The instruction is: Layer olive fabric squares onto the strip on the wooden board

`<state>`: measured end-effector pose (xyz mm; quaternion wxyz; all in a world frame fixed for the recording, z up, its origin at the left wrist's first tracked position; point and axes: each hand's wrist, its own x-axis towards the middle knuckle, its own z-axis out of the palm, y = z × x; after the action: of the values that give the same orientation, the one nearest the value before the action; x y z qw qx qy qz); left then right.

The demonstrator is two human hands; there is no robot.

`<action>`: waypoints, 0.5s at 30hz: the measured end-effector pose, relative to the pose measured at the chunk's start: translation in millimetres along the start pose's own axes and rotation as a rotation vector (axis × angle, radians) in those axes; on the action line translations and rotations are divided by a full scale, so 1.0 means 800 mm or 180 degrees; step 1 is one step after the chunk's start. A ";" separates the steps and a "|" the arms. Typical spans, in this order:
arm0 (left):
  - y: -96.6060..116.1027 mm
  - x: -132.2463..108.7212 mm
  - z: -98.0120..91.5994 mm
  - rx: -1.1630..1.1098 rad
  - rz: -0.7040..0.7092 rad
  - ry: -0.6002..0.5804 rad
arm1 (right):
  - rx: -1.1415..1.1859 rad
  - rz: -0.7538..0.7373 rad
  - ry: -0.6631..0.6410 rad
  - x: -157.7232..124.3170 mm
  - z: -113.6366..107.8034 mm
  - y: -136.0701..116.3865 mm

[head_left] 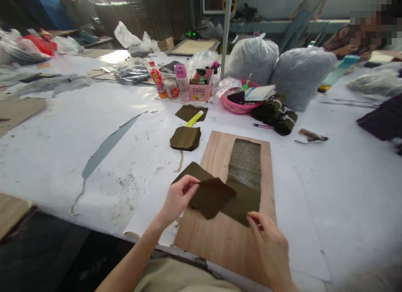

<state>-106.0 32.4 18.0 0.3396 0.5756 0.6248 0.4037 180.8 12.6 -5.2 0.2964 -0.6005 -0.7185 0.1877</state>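
My left hand [179, 198] pinches the edge of a dark brown-olive fabric piece [213, 200], holding it over the left side of a wooden board [207, 246]. Behind it shows part of another olive piece [194, 171], overlapping the board's left edge. With thumb and fingers together, my right hand [271, 244] grips the near corner of an olive fabric panel [246, 197] on the board. Beyond this panel runs a dark olive strip [245, 160] with a pale, streaky, rough-looking surface. Where the fabrics overlap, their edges are partly hidden.
Past the board lie a stack of olive fabric pieces [185, 139], a second stack [185, 112] and a yellow tube [194, 118]. Farther back stand a pink bottle [182, 82], a pink box [200, 91], a pink basket [228, 105], rolled dark fabric [285, 122] and stuffed bags [251, 59].
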 end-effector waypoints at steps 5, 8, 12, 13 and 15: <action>-0.055 0.016 -0.015 0.1923 0.0250 0.0741 | -0.0653 -0.0518 -0.0132 -0.006 0.035 -0.012; -0.071 0.016 -0.011 0.2436 0.0614 0.0686 | -0.0793 -0.0497 -0.0031 -0.011 0.050 -0.015; -0.072 0.015 -0.015 0.2392 0.0557 0.0594 | -0.0767 -0.0442 0.0063 -0.012 0.057 -0.017; -0.071 0.016 -0.018 0.2273 0.0509 0.0584 | -0.0756 -0.0437 0.0060 -0.011 0.057 -0.017; -0.073 0.019 -0.025 0.2045 0.0408 0.0563 | -0.0688 -0.0400 0.0025 -0.007 0.055 -0.019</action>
<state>-151.3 44.7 -24.4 0.0592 0.6540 0.7097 0.2551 140.9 7.5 -30.2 0.2440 -0.5835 -0.7696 0.0878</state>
